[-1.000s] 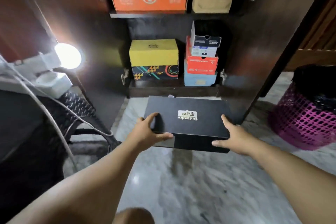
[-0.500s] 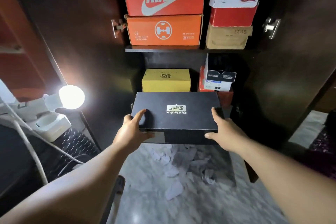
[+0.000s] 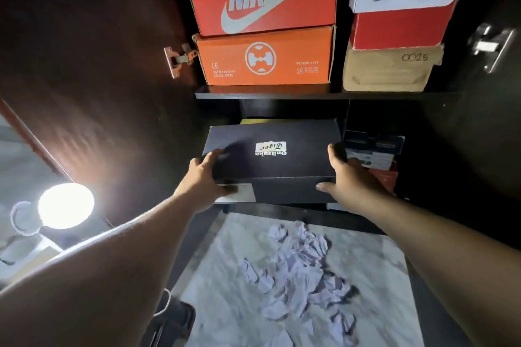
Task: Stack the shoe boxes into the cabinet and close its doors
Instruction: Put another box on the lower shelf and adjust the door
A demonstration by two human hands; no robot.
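A black shoe box (image 3: 282, 160) with a white logo label on its lid is gripped at both ends, my left hand (image 3: 203, 180) on its left end and my right hand (image 3: 346, 177) on its right end. The box sits at the mouth of the cabinet's lower compartment, over a yellow box (image 3: 253, 120) of which only a sliver shows. Above the shelf (image 3: 282, 95) stand an orange box (image 3: 265, 58), a red Nike box (image 3: 262, 0), a tan box (image 3: 392, 70) and a red box with a white lid (image 3: 403, 3).
The left cabinet door (image 3: 93, 65) and the right door (image 3: 490, 121) stand open, each with a metal hinge. A bright lamp bulb (image 3: 66, 205) glows at the lower left. Crumpled paper (image 3: 301, 270) lies on the marble floor. Small stacked boxes (image 3: 372, 149) fill the lower right compartment.
Both hands have carried the black box up and forward into the lower compartment's opening, and it now covers the yellow box. The view has moved closer to the cabinet.
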